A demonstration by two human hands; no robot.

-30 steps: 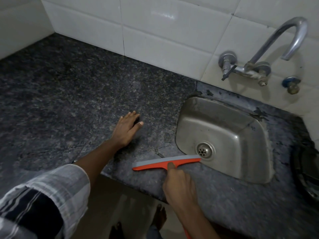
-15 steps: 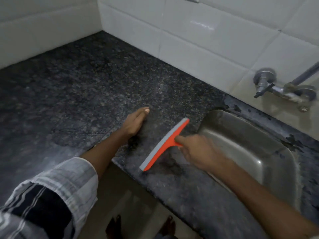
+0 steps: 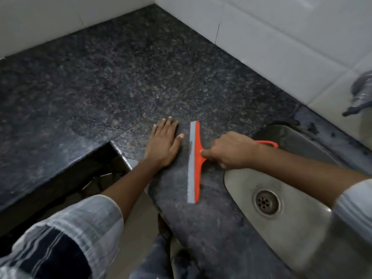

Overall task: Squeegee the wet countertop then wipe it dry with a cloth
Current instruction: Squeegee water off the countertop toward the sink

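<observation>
head | squeegee (image 3: 194, 158) on desk (image 3: 120, 77) just left of sink (image 3: 302, 228) | right hand (image 3: 233, 151) grip pinching its handle | left hand (image 3: 164, 143) spread flat | advice: press blade evenly, pull toward sink, overlap strokes

A steel sink (image 3: 298, 234) fills the lower right of the frame, its round drain (image 3: 267, 201) showing several small holes. White wall tiles (image 3: 271, 37) run across the top and down the right side, meeting in a corner at upper centre. At the right edge, blurred, a metal tap fitting (image 3: 361, 95) juts from the wall above the sink. Two striped sleeves show: one (image 3: 66, 236) at lower left in grey, white and dark bands, another (image 3: 356, 208) at the right edge. Blue denim (image 3: 155, 256) shows at bottom centre, over a pale floor (image 3: 136, 228).
</observation>
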